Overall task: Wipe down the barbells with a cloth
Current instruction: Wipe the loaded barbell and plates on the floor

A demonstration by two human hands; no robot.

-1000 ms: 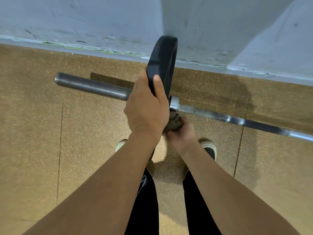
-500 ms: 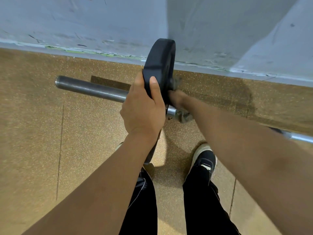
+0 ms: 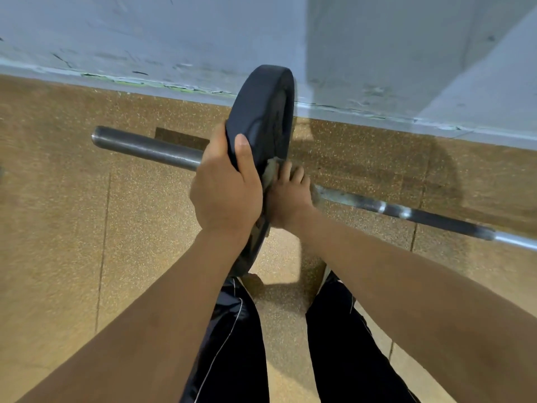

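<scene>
- Two bare hands of yours are working at one end of the barbell (image 3: 151, 149), which is lying on the speckled brown floor (image 3: 58, 228) close to the base of the pale wall (image 3: 145, 30).
- Your left hand (image 3: 223, 196) is gripping the near rim of the black weight plate (image 3: 261, 112): the thumb is lying along the plate's right face, and the other fingers are wrapping round to the left face, out of sight.
- That plate is standing upright on the bar's sleeve, with the sleeve sticking out past your left knuckles and ending in a flat round tip.
- Your right hand (image 3: 287, 199) is pressing a small grey cloth (image 3: 270, 171) against the plate's right face, just beyond your left thumb.
- Fingers of the right hand are lying close together and pointing up along the plate; whether they are also curling round the cloth, I cannot tell, since only a corner of it is showing above them.
- Beyond the right fingers, the thinner shaft of the bar is running off to the right edge of view, turning from dull grey to dark to bright metal.
- Below both wrists, your dark trousers (image 3: 232, 344) with a thin white stripe are showing.
</scene>
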